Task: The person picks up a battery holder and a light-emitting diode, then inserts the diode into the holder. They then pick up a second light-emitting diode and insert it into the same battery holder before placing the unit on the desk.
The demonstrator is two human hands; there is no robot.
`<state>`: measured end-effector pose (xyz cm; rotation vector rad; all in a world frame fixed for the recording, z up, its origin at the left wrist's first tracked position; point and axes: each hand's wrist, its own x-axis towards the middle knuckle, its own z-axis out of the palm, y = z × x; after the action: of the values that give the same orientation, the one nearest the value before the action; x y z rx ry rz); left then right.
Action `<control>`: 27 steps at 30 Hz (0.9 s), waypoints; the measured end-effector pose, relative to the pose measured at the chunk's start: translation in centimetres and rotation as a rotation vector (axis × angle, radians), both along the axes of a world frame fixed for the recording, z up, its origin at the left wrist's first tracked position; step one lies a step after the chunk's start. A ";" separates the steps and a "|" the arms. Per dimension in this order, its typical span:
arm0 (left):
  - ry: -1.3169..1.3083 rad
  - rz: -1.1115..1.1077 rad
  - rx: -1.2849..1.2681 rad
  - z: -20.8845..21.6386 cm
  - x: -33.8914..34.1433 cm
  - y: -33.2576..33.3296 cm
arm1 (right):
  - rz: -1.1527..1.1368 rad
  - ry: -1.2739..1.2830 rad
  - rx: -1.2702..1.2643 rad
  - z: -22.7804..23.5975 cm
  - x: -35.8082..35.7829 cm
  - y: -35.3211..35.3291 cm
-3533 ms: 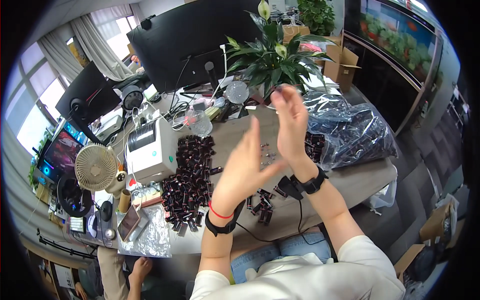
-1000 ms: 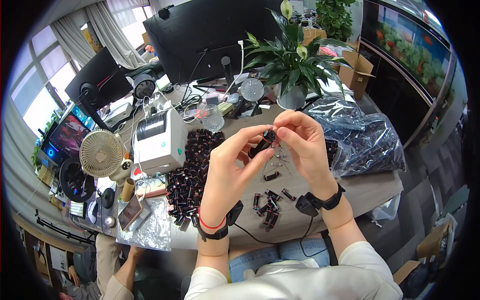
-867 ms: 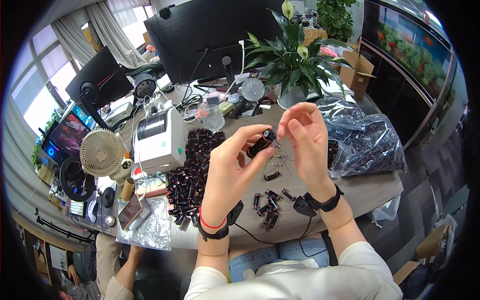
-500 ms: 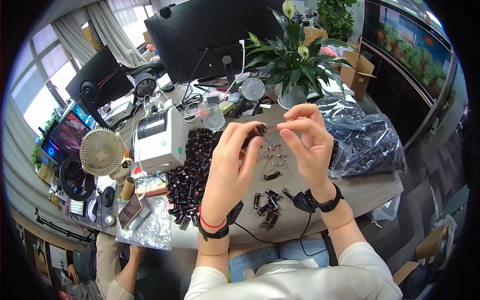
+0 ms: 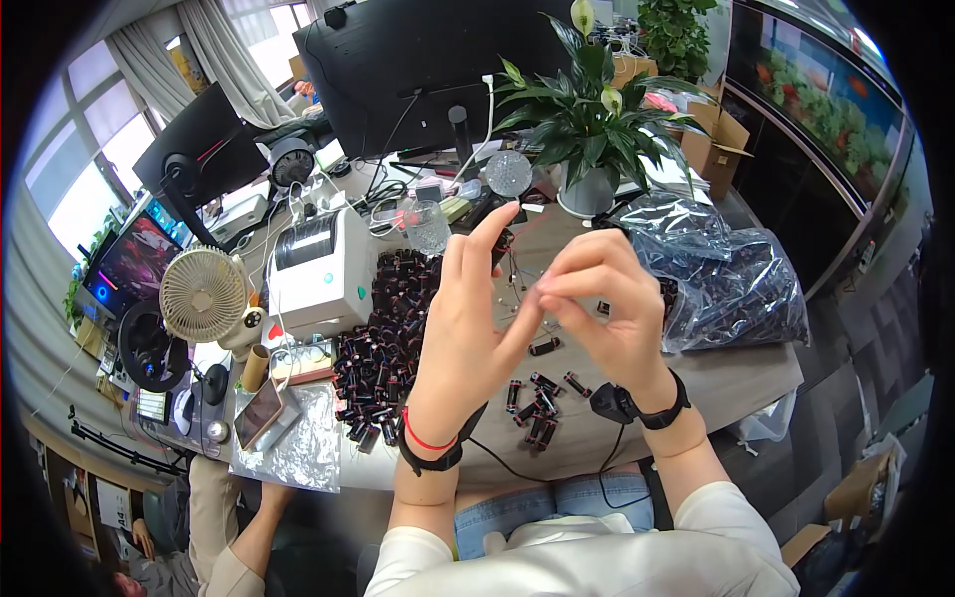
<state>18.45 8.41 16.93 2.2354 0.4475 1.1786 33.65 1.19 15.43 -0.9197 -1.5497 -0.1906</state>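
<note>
My left hand is raised over the table, index finger stretched up and thumb reaching toward the right hand. Behind its fingers shows a small black cylindrical part with red edging, mostly hidden and apparently held there. My right hand has thumb and index finger pinched together at the left thumb's tip; whatever is between them is too small to make out. Beneath the hands lie tiny pieces with thin wires. Nearer me are one black part and a loose group of similar black parts.
A large heap of black parts lies left of my hands, beside a white label printer. Filled clear bags sit at the right. A potted plant and a monitor stand behind. Another person's arm shows at lower left.
My right hand has moved left and down, its fingertips now meeting the left thumb. The left index finger has straightened upward, and the black part is now more hidden.
</note>
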 end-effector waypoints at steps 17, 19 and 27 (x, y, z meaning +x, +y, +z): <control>-0.191 -0.071 -0.088 -1.0 1.7 0.3 | 0.074 0.263 0.129 -1.7 -0.7 1.1; -0.244 -0.103 -0.232 -1.4 2.1 0.1 | 0.407 0.628 -0.057 -2.0 -0.8 1.5; -0.312 -0.088 -0.009 -1.9 3.1 -0.4 | 0.296 0.611 0.011 -1.6 -1.3 1.4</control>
<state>21.51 8.02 15.00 1.9934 0.2257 1.4425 32.32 2.59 13.88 -0.6452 -1.0897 0.2736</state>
